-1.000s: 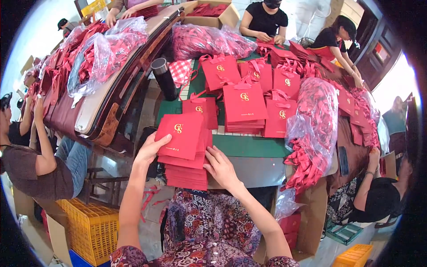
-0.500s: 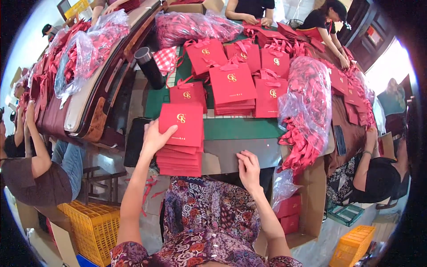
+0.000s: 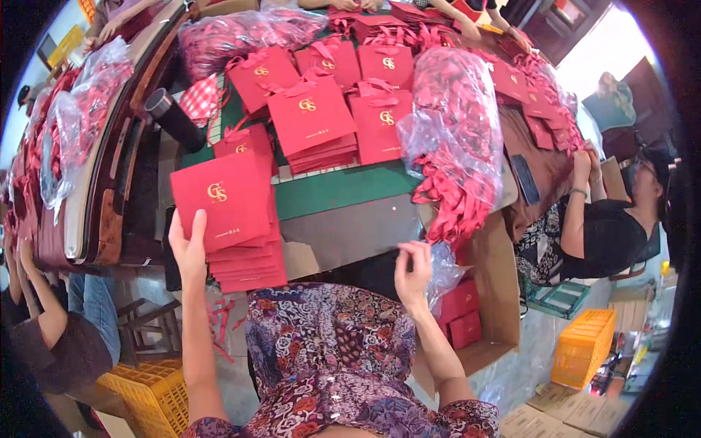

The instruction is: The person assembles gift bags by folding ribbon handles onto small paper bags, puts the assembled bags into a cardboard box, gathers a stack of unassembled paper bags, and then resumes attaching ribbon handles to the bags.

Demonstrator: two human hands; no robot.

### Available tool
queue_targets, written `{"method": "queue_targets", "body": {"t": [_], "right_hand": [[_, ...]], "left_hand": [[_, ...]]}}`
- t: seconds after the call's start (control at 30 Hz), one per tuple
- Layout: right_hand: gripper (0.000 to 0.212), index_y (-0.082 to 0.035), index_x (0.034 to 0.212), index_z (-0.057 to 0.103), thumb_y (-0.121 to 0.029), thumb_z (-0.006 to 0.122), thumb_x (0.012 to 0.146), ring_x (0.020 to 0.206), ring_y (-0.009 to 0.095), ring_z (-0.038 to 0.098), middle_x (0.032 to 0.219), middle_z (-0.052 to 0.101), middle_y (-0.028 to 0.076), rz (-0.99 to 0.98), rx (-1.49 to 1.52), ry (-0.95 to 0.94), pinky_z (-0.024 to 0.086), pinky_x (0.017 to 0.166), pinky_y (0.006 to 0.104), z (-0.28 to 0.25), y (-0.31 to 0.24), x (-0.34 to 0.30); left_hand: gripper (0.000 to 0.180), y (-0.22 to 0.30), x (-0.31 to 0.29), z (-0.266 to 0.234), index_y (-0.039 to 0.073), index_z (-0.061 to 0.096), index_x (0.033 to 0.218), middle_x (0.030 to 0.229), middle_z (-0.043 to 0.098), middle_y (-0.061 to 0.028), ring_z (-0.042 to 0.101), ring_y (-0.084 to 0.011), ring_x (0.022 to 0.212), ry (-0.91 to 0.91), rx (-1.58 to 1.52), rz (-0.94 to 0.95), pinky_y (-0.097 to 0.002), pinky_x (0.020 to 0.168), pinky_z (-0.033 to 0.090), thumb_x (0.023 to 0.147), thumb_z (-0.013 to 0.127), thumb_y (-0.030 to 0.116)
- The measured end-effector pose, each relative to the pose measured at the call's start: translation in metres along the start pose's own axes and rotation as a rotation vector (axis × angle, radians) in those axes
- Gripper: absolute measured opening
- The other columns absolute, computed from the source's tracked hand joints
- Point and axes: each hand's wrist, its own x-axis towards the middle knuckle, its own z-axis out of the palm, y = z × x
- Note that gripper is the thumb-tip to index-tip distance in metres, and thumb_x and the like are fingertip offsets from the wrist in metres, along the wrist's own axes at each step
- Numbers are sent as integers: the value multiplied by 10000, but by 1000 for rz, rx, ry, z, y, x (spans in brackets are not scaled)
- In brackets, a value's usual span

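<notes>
My left hand (image 3: 188, 248) is closed on a red paper gift bag (image 3: 220, 198), the thumb lying on its front and the other fingers hidden behind. This bag is at the top of a stack of red gift bags (image 3: 252, 269) by the table's near edge; it sits slightly askew over those below. Close to the front edge on the other side, my right hand (image 3: 414, 274) hovers with loosely bent fingers, and I see nothing in it. More stacked red bags with ribbon handles (image 3: 312, 115) stand just beyond on the green mat (image 3: 343, 191).
A clear plastic sack of red ribbons (image 3: 456, 124) lies to the right, above an open carton (image 3: 500, 292). A black tumbler (image 3: 175, 120) stands at the left, and a phone (image 3: 524, 179) lies at the right. Other people work around the tables; yellow crates (image 3: 584, 343) sit on the floor.
The view has swung to the right, so the table appears farther left. The top bag has shifted slightly askew in my left hand. My right hand's fingers are more bent.
</notes>
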Motion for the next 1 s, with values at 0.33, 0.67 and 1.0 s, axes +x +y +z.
{"method": "queue_targets", "body": {"t": [0.33,0.67,1.0], "right_hand": [[390,-7,1238,555,-117,683,887,1129,372,506,1203,484,211,195,-205,1,436,972,447,-37,57,7],[128,-7,943,603,-122,658,927,824,349,641,884,644,172,127,4,-120,501,724,415,30,32,78],[147,-7,1061,586,-26,615,918,930,332,683,956,673,189,141,255,-337,535,801,378,48,20,92]], "left_hand": [[336,16,-78,50,-31,566,1280,1192,641,-64,582,-126,1079,-189,-158,-260,-286,960,464,957,596,59],[211,-29,-115,125,-14,574,1182,1074,637,-41,564,-93,990,-418,-160,-257,-266,892,469,985,566,62],[534,-78,-119,143,-27,323,1422,1310,533,-239,556,-301,1202,-248,160,-120,-406,1007,444,969,576,98]]}}
